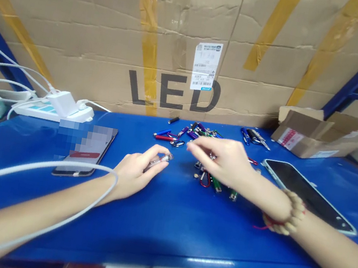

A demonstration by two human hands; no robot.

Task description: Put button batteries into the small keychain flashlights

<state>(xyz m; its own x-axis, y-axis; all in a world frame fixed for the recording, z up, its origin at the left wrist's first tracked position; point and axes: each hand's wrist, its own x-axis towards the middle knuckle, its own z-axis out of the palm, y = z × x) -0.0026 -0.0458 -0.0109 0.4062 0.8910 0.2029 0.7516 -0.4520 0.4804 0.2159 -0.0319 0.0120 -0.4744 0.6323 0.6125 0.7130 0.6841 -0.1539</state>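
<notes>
My left hand (134,170) is closed around a small silver tube (165,158), which looks like a keychain flashlight; most of its body is hidden by the fingers. My right hand (229,161) hovers to the right of it, thumb and forefinger drawn together in a pinch. Whatever those fingertips hold, if anything, is too small and blurred to make out. Beneath and behind the right hand lies a scattered pile of colourful small metal flashlights (166,138), in red, blue, purple and green. A red carabiner clip (205,180) and green tubes (217,186) stick out below its palm.
A phone (87,155) lies left, behind a white cable (56,162) looping over my left forearm. Another phone (309,194) lies right. A power strip (81,114) stands far left, an open small carton (317,133) far right. A large cardboard box (98,22) walls the back.
</notes>
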